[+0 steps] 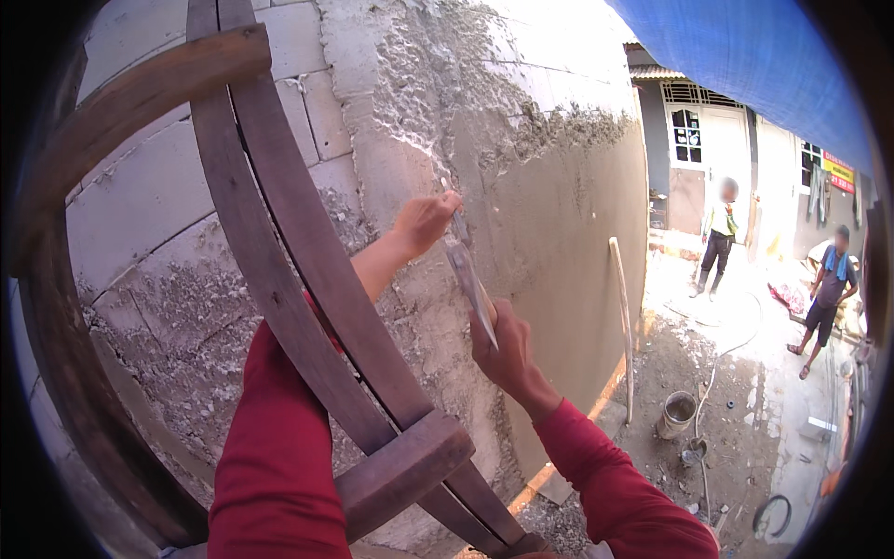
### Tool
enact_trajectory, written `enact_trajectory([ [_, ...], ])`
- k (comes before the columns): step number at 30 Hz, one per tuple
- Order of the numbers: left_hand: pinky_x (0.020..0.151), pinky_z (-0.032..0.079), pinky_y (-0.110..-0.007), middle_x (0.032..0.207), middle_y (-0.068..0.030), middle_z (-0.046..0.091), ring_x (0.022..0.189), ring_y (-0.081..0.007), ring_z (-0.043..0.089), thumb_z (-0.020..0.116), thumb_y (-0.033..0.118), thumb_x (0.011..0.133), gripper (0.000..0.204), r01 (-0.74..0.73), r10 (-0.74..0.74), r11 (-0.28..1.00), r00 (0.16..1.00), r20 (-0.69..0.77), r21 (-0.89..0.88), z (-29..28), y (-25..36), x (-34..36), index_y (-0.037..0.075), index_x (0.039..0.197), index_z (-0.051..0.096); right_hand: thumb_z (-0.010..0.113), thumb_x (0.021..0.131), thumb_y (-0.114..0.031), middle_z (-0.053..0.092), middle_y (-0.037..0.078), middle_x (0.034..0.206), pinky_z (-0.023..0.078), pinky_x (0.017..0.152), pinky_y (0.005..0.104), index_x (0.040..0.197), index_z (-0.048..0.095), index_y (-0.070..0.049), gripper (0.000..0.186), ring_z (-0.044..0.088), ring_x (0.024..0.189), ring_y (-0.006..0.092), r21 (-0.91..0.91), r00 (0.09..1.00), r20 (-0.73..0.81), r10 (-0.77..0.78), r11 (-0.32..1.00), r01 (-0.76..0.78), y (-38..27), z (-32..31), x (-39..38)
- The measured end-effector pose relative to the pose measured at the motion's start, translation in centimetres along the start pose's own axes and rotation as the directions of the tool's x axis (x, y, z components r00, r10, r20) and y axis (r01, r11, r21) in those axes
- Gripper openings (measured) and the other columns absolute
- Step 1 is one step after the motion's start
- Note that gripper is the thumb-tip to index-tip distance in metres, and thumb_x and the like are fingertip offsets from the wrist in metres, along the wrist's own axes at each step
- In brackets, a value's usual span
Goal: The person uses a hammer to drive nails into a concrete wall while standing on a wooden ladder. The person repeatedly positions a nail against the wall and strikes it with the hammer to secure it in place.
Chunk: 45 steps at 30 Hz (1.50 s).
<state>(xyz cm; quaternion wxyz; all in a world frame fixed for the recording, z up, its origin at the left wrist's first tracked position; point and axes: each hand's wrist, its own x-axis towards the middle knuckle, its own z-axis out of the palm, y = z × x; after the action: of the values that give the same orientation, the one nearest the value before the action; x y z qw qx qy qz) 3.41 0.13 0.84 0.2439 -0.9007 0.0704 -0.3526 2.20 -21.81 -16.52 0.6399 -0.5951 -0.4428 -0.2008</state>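
My left hand [426, 216] is closed near a thin grey tool end [447, 186] against the plastered wall [549, 224]; exactly what it grips is unclear. My left forearm passes behind a dark wooden ladder-like frame [315, 279]. Below that hand, my right hand [503, 349] is wrapped round the handle of a long flat trowel [463, 268], its metal blade slanting up toward my left hand. Wet, smooth grey render covers the wall to the right; rougher patches and bare pale blocks [140, 224] show above and to the left.
A pole [620, 326] leans by the wall. Below stand a bucket [676, 417] and a smaller pail [693, 453] beside a hose [715, 368]. Two people, one [719, 238] by a door and another [824, 298], stand at the right. A blue tarp [764, 47] hangs above.
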Motion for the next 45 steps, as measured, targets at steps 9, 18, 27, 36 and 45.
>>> enact_trajectory([
  [9,0.069,0.053,-0.047,0.088,-0.0194,0.069,0.085,-0.0382,0.069,0.053,0.001,0.091,0.022,0.107,-0.105,0.993,0.994,0.040,-0.048,-0.8,0.1,0.7,0.010,0.111,0.059,0.076,0.079,-0.020,0.062,0.023,0.078,0.046,0.056,0.0501,0.089,0.059,-0.005,0.025,0.063,0.068,0.0431,-0.026,0.999,-0.022,-0.035,0.999,0.034,1.7,0.7,-1.4],
  [18,0.068,0.053,-0.048,0.087,-0.0192,0.069,0.082,-0.0382,0.069,0.050,-0.005,0.088,0.027,0.004,-0.005,1.000,0.999,-0.035,-0.013,-1.0,-1.5,0.5,0.011,0.108,0.058,0.072,0.085,-0.022,0.063,0.024,0.077,0.047,0.057,0.0508,0.091,0.056,-0.003,0.026,0.063,0.068,0.0466,-0.003,0.998,-0.050,0.045,0.999,-0.045,1.3,0.6,1.0],
  [27,0.068,0.053,-0.049,0.090,-0.0214,0.068,0.084,-0.0384,0.069,0.049,-0.006,0.086,0.026,0.034,-0.033,0.999,0.999,0.032,-0.029,-0.7,-0.1,0.0,0.009,0.106,0.056,0.066,0.090,-0.010,0.057,0.019,0.068,0.044,0.051,0.0447,0.087,0.053,-0.002,0.016,0.061,0.057,0.0345,-0.076,0.999,-0.021,-0.043,0.996,0.041,0.7,0.4,0.1],
  [36,0.078,0.059,-0.040,0.123,-0.0168,0.066,0.106,-0.0291,0.068,0.051,-0.002,0.088,0.020,-0.322,0.257,0.924,0.923,0.286,0.208,0.1,-2.0,-1.4,0.003,0.105,0.060,0.069,0.089,-0.010,0.058,0.023,0.076,0.045,0.056,0.0423,0.093,0.054,-0.001,0.018,0.060,0.064,0.0374,0.097,0.986,-0.118,-0.114,0.987,0.125,1.4,1.4,-2.9],
  [45,0.075,0.058,-0.042,0.112,-0.0118,0.070,0.091,-0.0317,0.071,0.052,-0.007,0.084,0.027,-0.101,0.097,0.994,0.991,0.088,0.043,0.3,-0.9,-0.6,0.007,0.105,0.063,0.060,0.098,-0.011,0.051,0.001,0.063,0.040,0.050,0.0286,0.107,0.059,0.005,0.018,0.050,0.059,0.0068,0.248,0.971,-0.236,-0.027,0.965,0.087,1.8,2.0,-3.4],
])
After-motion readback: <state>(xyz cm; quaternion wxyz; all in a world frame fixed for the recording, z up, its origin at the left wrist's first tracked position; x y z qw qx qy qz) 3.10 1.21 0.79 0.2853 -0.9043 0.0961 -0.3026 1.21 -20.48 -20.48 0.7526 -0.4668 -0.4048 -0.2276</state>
